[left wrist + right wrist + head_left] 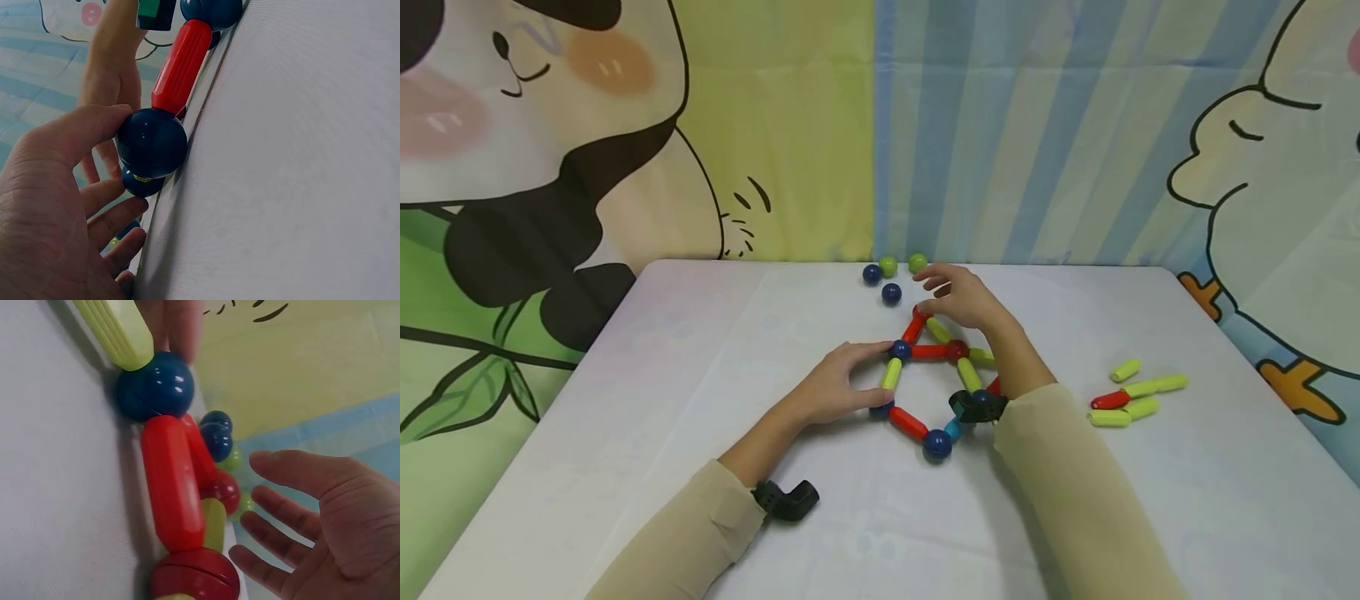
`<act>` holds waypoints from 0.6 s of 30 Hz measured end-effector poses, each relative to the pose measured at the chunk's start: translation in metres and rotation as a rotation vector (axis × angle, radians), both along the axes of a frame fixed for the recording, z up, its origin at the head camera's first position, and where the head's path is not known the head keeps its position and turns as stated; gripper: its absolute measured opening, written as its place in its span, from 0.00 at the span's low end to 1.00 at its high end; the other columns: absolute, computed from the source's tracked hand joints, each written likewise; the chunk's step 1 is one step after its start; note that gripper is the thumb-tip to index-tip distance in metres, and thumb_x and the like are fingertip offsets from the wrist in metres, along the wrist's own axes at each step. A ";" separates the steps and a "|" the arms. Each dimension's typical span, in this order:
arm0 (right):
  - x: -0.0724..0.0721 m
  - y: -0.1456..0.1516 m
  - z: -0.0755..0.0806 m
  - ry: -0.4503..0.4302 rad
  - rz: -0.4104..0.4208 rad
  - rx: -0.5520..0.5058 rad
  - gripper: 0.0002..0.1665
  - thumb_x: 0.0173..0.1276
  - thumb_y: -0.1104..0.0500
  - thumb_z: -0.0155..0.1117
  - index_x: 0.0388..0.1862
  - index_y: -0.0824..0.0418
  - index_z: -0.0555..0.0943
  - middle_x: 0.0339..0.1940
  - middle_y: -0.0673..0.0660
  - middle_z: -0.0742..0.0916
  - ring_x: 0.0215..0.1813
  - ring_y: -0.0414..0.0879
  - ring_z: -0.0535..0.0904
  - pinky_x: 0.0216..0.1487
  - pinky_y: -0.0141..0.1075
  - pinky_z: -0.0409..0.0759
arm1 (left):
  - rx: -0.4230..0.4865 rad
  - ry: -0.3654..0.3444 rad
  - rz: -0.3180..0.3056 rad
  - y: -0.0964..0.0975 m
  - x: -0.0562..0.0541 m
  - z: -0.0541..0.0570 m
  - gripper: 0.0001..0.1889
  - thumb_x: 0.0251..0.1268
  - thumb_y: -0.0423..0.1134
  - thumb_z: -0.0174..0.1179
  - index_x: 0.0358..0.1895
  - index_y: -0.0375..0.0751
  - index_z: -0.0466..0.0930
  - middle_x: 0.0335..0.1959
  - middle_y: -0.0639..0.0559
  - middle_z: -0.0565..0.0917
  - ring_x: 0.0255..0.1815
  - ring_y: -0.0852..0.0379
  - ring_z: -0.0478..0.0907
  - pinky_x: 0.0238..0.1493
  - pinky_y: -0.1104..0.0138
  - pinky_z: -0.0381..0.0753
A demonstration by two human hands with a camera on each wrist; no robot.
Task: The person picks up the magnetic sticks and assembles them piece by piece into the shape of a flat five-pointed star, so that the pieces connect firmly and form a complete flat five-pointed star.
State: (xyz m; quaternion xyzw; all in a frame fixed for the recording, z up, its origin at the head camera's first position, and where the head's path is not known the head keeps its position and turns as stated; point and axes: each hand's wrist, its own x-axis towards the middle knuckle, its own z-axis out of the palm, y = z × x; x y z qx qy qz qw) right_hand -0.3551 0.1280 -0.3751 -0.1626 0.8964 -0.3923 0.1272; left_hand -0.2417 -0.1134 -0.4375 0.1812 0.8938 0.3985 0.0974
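A building-toy frame of ball joints and rods lies on the white table, with a five-sided ring nearest the person. My left hand (831, 385) pinches the ring's left side, thumb on one blue ball (152, 142) and forefinger against another blue ball (901, 350). Between these runs a yellow-green rod (892, 374). A red rod (908, 423) leads to the front blue ball (937, 445). Over the far tip hovers my right hand (962, 298), fingers loosely bent and holding nothing, near a red ball (224, 490). The right forearm hides the frame's right part.
Beyond the frame, near the table's far edge, sit loose blue balls (891, 293) and green balls (917, 262). To the right lie several loose yellow-green rods (1141, 388) with a red rod (1109, 401). A cartoon-printed curtain (790, 125) hangs behind the table.
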 end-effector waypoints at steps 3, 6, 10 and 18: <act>-0.006 -0.007 -0.005 -0.031 0.021 -0.002 0.31 0.71 0.62 0.68 0.72 0.56 0.75 0.71 0.64 0.79 0.71 0.61 0.75 0.70 0.55 0.76 | -0.003 0.010 -0.011 0.000 0.000 0.000 0.38 0.63 0.58 0.67 0.77 0.60 0.68 0.76 0.55 0.71 0.79 0.48 0.64 0.78 0.44 0.63; -0.011 -0.015 -0.012 -0.060 0.031 0.003 0.32 0.71 0.64 0.67 0.73 0.54 0.75 0.72 0.63 0.78 0.72 0.60 0.75 0.70 0.53 0.76 | 0.001 0.009 -0.013 -0.001 0.000 0.001 0.38 0.63 0.58 0.67 0.77 0.59 0.69 0.76 0.54 0.72 0.79 0.47 0.64 0.78 0.43 0.63; -0.018 -0.024 -0.018 -0.070 0.039 0.008 0.34 0.70 0.64 0.67 0.74 0.50 0.74 0.73 0.62 0.77 0.72 0.60 0.75 0.69 0.51 0.77 | 0.012 0.010 -0.016 -0.002 -0.001 0.002 0.38 0.62 0.56 0.68 0.77 0.58 0.69 0.76 0.53 0.72 0.79 0.47 0.64 0.78 0.43 0.63; -0.028 -0.031 -0.024 -0.053 0.053 -0.018 0.33 0.74 0.62 0.63 0.76 0.51 0.72 0.73 0.64 0.76 0.73 0.61 0.74 0.68 0.53 0.77 | 0.008 0.019 -0.021 -0.002 -0.003 0.000 0.38 0.62 0.57 0.67 0.77 0.59 0.69 0.76 0.54 0.72 0.78 0.48 0.65 0.77 0.43 0.64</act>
